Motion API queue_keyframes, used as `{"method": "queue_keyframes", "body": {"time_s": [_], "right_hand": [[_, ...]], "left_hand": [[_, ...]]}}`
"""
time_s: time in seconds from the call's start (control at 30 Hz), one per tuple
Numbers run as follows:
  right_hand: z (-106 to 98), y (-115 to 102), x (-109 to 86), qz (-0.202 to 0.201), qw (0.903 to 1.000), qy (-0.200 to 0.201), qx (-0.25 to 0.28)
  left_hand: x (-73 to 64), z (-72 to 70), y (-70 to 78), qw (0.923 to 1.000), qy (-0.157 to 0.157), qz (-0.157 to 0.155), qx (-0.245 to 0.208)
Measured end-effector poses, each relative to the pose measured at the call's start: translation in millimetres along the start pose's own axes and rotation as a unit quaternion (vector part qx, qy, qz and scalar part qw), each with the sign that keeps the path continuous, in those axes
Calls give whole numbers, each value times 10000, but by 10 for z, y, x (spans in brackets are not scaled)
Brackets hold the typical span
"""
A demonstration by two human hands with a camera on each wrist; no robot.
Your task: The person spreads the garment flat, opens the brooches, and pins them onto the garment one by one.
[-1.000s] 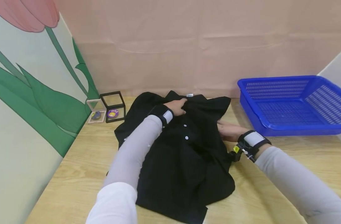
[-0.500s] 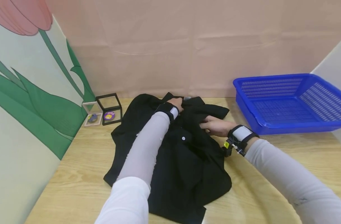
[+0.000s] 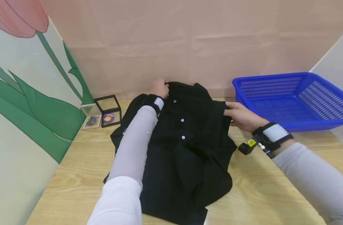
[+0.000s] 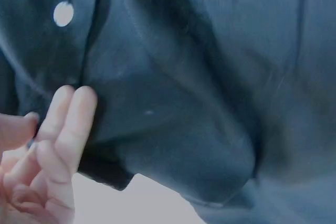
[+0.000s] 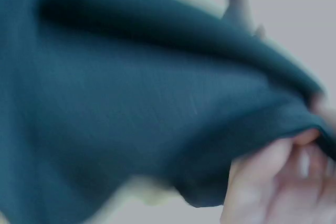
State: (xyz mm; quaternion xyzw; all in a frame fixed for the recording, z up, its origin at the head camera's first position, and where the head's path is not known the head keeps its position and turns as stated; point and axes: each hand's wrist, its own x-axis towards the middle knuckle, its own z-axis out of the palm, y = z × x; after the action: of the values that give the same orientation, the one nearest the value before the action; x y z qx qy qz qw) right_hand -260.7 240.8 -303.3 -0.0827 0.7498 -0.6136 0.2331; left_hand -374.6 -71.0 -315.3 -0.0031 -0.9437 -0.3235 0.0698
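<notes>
A black short-sleeved shirt (image 3: pixel 171 162) with white buttons down its front lies spread on the wooden table, its collar end partly lifted toward the back wall. At the collar's left side, my left hand (image 3: pixel 161 88) pinches the cloth. The left wrist view has that hand (image 4: pixel 50 156) with thumb and fingers at the fabric's edge, below a white button (image 4: pixel 63 13). My right hand (image 3: pixel 243 117) grips the cuff of the right-side sleeve and holds it raised. In the right wrist view, blurred, this hand (image 5: pixel 283 182) has the sleeve hem between its thumb and fingers.
A blue plastic basket (image 3: pixel 273 127) stands at the right, just behind my right hand. Two small open display frames, one black (image 3: pixel 110 109) and one pale (image 3: pixel 91 121), sit at the back left. A pinkish cloth wall (image 3: pixel 166 40) closes the back.
The shirt's collar end has been lifted and its sleeve drawn out to the right. My left hand has shifted back and left; my right hand has moved from the shirt's body outward with the sleeve.
</notes>
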Motion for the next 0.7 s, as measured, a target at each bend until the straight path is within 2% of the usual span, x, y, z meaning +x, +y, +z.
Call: {"method": "queue_keyframes", "body": {"time_s": [0.07, 0.1, 0.17, 0.2, 0.23, 0.27, 0.33, 0.37, 0.4, 0.43, 0.47, 0.53, 0.57, 0.6, 0.63, 0.7], "right_hand": [[-63, -121, -202, -219, 9956, 439, 802], [-74, -173, -310, -454, 9889, 709, 1224], [-48, -280, -525, -1166, 9661, 1229, 1946], [-9, -332, -624, -1574, 9548, 1509, 2019], [42, -373, -716, -2000, 9459, 1855, 1759], [106, -400, -799, -2362, 9388, 2207, 1193], [246, -414, -928, -2791, 9188, 2760, -407], [310, -402, -979, -2786, 9081, 2860, -1259], [368, -379, -1025, -2683, 8977, 2823, -2061], [410, -342, -1059, -2571, 8902, 2586, -2729], [435, -293, -1076, -2447, 8924, 2111, -3151], [430, -176, -1074, -2029, 9103, 1092, -3438], [404, -112, -1058, -1730, 9188, 744, -3470], [366, -39, -1033, -1515, 9228, 539, -3501], [318, 41, -1004, -1356, 9234, 461, -3560], [218, 207, -955, -1106, 9137, 575, -3868]], "left_hand": [[9, -127, 34, 9988, 348, 52, -327], [8, -192, 53, 9979, 501, 91, -405], [7, -294, 104, 9959, 763, 181, -442], [13, -328, 131, 9951, 858, 257, -413], [16, -353, 163, 9944, 916, 353, -390], [24, -363, 194, 9938, 944, 468, -360], [39, -344, 253, 9930, 913, 713, -251], [43, -314, 274, 9926, 856, 848, -155], [48, -272, 286, 9927, 758, 934, -7], [40, -226, 295, 9934, 600, 961, 171], [30, -169, 287, 9932, 430, 999, 421], [-10, -37, 248, 9900, -31, 971, 1026], [-38, 21, 224, 9861, -320, 908, 1352], [-75, 71, 206, 9810, -601, 845, 1642], [-117, 112, 192, 9750, -837, 783, 1901], [-202, 164, 188, 9625, -1187, 635, 2356]]}}
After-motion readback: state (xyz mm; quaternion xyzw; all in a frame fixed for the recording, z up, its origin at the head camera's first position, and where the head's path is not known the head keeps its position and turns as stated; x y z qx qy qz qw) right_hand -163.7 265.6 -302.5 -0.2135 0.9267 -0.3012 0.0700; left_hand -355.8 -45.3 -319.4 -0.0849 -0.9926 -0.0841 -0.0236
